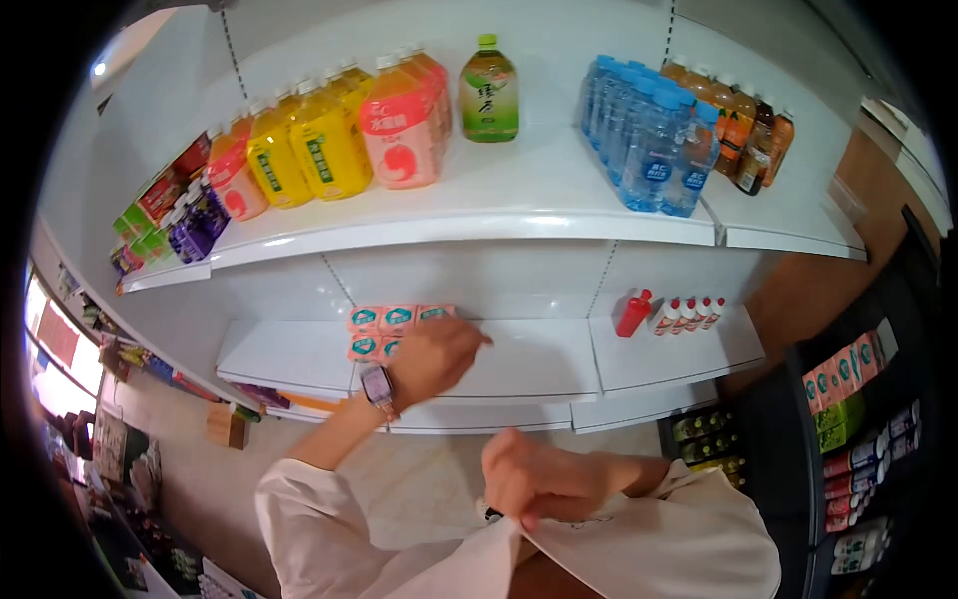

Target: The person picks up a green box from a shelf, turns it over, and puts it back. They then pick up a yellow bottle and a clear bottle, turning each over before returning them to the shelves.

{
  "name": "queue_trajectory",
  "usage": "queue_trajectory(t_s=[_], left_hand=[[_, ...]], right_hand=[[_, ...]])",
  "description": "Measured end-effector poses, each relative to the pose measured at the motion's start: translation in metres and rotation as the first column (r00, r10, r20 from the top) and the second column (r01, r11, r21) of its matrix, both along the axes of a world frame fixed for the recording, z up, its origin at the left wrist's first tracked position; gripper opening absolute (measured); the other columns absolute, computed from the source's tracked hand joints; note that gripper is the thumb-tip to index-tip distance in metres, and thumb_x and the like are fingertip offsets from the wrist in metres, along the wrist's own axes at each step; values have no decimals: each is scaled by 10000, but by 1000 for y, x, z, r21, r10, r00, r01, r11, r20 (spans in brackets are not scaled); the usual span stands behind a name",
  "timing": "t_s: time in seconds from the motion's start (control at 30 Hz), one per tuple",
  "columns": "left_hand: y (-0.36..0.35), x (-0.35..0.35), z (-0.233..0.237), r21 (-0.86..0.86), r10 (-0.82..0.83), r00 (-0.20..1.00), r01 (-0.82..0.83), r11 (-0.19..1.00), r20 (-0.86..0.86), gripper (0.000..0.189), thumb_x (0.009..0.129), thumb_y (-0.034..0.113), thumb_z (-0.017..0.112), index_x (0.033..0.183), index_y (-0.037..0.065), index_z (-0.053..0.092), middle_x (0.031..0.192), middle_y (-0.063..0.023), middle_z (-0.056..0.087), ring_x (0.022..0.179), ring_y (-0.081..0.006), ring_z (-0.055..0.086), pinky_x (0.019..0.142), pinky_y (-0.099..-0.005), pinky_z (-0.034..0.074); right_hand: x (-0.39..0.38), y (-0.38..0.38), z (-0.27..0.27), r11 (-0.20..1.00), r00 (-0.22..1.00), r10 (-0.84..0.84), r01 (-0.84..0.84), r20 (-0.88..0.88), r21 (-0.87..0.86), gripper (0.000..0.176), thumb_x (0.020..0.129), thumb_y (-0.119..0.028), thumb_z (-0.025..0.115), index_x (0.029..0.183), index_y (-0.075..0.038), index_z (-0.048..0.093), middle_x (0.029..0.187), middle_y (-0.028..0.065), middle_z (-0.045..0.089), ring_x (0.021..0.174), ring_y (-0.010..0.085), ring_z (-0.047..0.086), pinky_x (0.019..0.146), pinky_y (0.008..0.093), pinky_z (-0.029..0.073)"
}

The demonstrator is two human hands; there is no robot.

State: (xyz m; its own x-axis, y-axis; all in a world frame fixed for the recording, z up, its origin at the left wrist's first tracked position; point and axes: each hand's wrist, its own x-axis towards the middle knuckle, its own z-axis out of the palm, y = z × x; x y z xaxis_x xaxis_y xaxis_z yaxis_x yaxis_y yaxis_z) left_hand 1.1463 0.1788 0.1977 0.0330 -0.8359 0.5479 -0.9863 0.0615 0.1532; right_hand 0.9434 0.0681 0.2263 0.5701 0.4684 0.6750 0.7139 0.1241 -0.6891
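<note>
— Where are the small pink cartons with teal labels (383, 321)?

— They are stacked in two rows at the back of the lower white shelf (539, 364), left of its middle. The left hand (436, 357) is right against them and covers the right end of the stack, with its fingers pointing to the right.

— Is it gripping one?

— I cannot tell. The fingers are bent over the cartons, but the back of the hand hides any grasp. A pale square wristwatch (377, 384) sits on that wrist.

— And the other hand?

— The right hand (529, 481) is well apart from the cartons, low and close to the body. It is clenched into a loose fist against white cloth (639, 544). Whether it pinches the cloth is not clear.

— What else is on that shelf?

— A red plastic bottle (633, 312) stands to the right beside a row of small white bottles with red caps (691, 314). On the shelf above stand yellow juice bottles (319, 150), one green tea bottle (489, 92) and clear blue water bottles (651, 135).
</note>
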Motion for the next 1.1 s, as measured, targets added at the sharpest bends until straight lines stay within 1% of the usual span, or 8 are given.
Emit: queue_trajectory(t_s=[0.1, 0.27, 0.37, 0.43, 0.53, 0.63, 0.8, 1.1], left_hand=[[-46, 8, 73, -260, 92, 971, -33, 965, 220, 221, 725, 9, 612, 939, 65, 610, 986, -108, 585, 971, -312, 542, 848, -420, 436], [-161, 57, 164, -661, 415, 860, -127, 739, 298, 321, 765, 141, 612, 1062, 27, 564, 1084, -204, 539, 1041, -392, 491, 896, -451, 416], [-239, 121, 185, -675, 524, 812, -238, 698, 255, 500, 779, 230, 605, 1209, 7, 481, 1144, -239, 513, 1101, -390, 463, 920, -452, 407], [-275, 147, 185, -482, 662, 749, -586, 651, -17, 737, 757, 295, 637, 1341, -20, 315, 1191, -277, 479, 1175, -379, 412, 946, -463, 391], [-308, 170, 183, -228, 696, 657, -754, 617, -288, 901, 709, 306, 692, 1409, 55, 183, 1259, -284, 398, 1210, -410, 361, 936, -522, 381], [-302, 163, 162, -318, 857, 513, -804, 502, 55, 982, 628, 368, 742, 1418, 142, 205, 1260, -304, 373, 1129, -478, 412, 948, -512, 382], [-301, 177, 169, -303, 733, 658, -744, 596, -172, 965, 616, 371, 751, 1412, 232, 222, 1307, -304, 279, 1106, -501, 413, 870, -560, 424], [-259, 109, 155, -465, 560, 813, -438, 770, 161, 779, 586, 397, 752, 1293, 286, 446, 1265, -303, 351, 1002, -502, 461, 808, -512, 472]], right_hand=[[-2, -25, 18, 999, 999, 37, -37, 30, -9, 44, 895, -154, 581, 875, -121, 559, 917, 7, 550, 937, 225, 455, 895, 369, 312], [47, -94, 44, 763, 747, -612, 644, 261, -55, 196, 874, -179, 595, 1035, -87, 530, 1006, 41, 551, 937, 214, 486, 842, 332, 381], [107, -144, 57, 554, 548, -832, 826, 81, 101, 264, 850, -141, 584, 1081, -60, 486, 1036, 74, 532, 950, 251, 474, 856, 330, 381], [138, -175, 61, 456, 466, -877, 884, -118, 100, 317, 836, -164, 597, 1105, -45, 477, 1071, 110, 531, 971, 272, 480, 877, 359, 381], [168, -216, 49, 386, 385, -919, 922, 80, 0, 373, 827, -202, 604, 1139, -50, 467, 1085, 146, 532, 989, 307, 486, 890, 392, 378], [177, -218, 47, 373, 378, -917, 926, 124, -68, 418, 821, -240, 607, 1162, -51, 454, 1099, 173, 526, 1026, 333, 475, 901, 406, 373], [187, -233, 36, 467, 465, -884, 873, -45, -138, 461, 812, -258, 621, 1185, -56, 442, 1182, 186, 488, 1070, 345, 438, 910, 404, 372], [170, -214, 36, 258, 271, -956, 959, 112, -117, 936, 728, -190, 724, 1383, 112, 128, 1332, 359, 319, 1198, 471, 368, 1029, 464, 291]])
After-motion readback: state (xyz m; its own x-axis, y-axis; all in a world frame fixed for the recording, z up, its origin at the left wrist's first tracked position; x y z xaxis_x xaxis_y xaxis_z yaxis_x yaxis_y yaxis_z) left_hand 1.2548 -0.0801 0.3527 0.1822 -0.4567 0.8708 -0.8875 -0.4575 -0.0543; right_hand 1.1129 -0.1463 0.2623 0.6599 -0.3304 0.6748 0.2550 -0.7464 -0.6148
